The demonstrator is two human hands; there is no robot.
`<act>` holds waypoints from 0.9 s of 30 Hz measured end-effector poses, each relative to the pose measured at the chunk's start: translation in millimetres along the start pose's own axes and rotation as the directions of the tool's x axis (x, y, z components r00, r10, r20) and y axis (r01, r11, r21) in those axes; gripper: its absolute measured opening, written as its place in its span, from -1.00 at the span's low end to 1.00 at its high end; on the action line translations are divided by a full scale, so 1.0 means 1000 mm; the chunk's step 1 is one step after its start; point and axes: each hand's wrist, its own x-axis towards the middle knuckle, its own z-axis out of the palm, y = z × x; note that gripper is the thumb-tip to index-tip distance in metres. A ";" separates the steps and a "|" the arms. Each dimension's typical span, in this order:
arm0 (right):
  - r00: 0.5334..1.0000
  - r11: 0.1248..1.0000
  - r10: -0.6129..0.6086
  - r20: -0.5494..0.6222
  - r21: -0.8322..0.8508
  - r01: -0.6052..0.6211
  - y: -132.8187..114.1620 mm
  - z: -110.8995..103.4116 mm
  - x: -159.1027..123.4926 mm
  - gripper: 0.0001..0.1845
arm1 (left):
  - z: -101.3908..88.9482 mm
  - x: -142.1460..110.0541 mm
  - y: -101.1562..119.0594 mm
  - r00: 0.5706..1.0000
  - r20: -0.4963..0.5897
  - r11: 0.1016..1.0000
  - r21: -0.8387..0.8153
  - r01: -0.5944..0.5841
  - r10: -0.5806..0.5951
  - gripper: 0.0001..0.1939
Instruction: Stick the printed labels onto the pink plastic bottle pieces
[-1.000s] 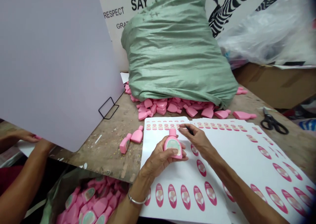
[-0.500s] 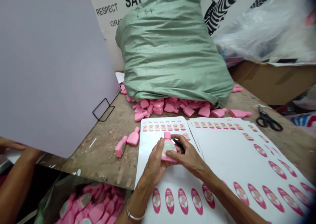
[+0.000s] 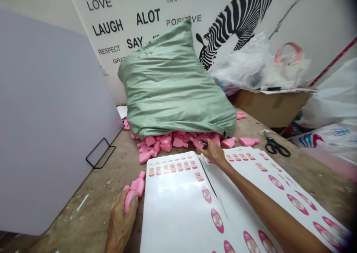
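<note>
My left hand (image 3: 122,216) is at the table's left, fingers closed around a small pink bottle (image 3: 129,201). Touching or very near it, another pink bottle (image 3: 138,186) lies on the table. My right hand (image 3: 214,153) reaches over the sheets to the front of the bottle pile. A slim black tool (image 3: 204,143) sticks out of its fingers, its kind unclear. The fingertips are at a pink bottle (image 3: 198,144) there; whether they grip it I cannot tell. Beneath my right arm lie white sticker sheets (image 3: 173,208) with printed pink oval and small labels.
A large green sack (image 3: 175,93) rests on the pile of pink bottles (image 3: 166,141). Black scissors (image 3: 276,147) lie at the right. On the left, a pale panel (image 3: 50,126) stands by a black wire stand (image 3: 100,152). A cardboard box (image 3: 267,104) is behind.
My hands have parted. My left hand took the bottle from over the sheets to the table at the left; my right moved forward to the pile with the black tool. The view has shifted.
</note>
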 end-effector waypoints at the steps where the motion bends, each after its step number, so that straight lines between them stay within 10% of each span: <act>1: 1.000 1.000 0.011 0.000 -0.012 -0.011 0.002 0.004 0.013 -0.47 | -0.002 0.005 -0.005 1.000 -0.002 0.999 0.043 -0.023 0.023 -0.68; 7: 1.000 0.999 0.008 -0.006 -0.053 -0.009 -0.002 0.005 0.010 -0.52 | 0.000 -0.001 0.027 0.973 -0.173 0.974 0.191 -0.122 0.156 -0.59; 11: 0.987 0.987 -0.163 0.009 -0.006 0.163 -0.028 -0.001 -0.069 -0.47 | 0.035 -0.026 0.080 0.979 0.201 0.909 -0.411 0.070 0.015 -0.62; 15: 0.950 0.950 -0.291 0.111 0.153 0.274 -0.055 -0.003 -0.153 -0.58 | 0.070 -0.049 0.106 0.907 0.418 0.727 -0.609 0.317 -0.045 -0.53; 27: 0.953 0.992 0.121 0.277 -0.060 -0.109 0.018 -0.026 -0.184 -0.62 | 0.023 -0.076 0.050 0.820 0.509 0.572 -0.603 0.556 -0.261 -0.47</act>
